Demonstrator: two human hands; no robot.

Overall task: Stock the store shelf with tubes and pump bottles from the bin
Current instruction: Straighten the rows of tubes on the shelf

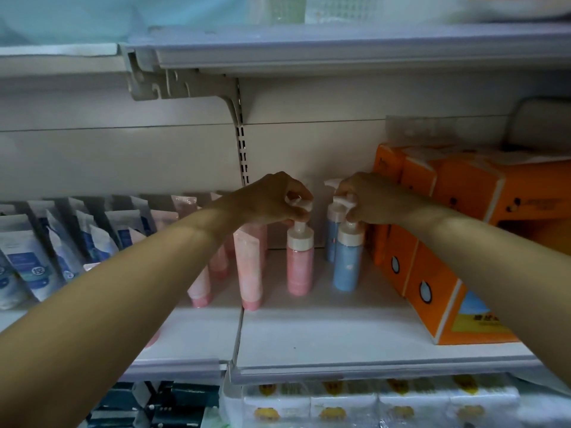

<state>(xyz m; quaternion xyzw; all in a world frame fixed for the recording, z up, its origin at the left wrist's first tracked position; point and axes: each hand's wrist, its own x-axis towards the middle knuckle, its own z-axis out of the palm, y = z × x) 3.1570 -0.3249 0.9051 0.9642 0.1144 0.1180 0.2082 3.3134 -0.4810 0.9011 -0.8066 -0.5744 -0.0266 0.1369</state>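
Head view: both hands work at pump tops on the shelf (324,338).
Left hand (275,197): fingers curled round the white pump head of the pink pump bottle (299,264), straight below at 6 o'clock.
Right hand (367,197): pinching the pump head of the front blue pump bottle (347,261), at its 7 o'clock.
Long axis: both bottles upright, near each other, apart.
Nearer hand: each sits atop its own bottle.
Neighbours: pink tubes (248,267) at 9 o'clock of the pink bottle; orange boxes (432,264) at 3 o'clock of the blue.
Judgement: release upward, likely.
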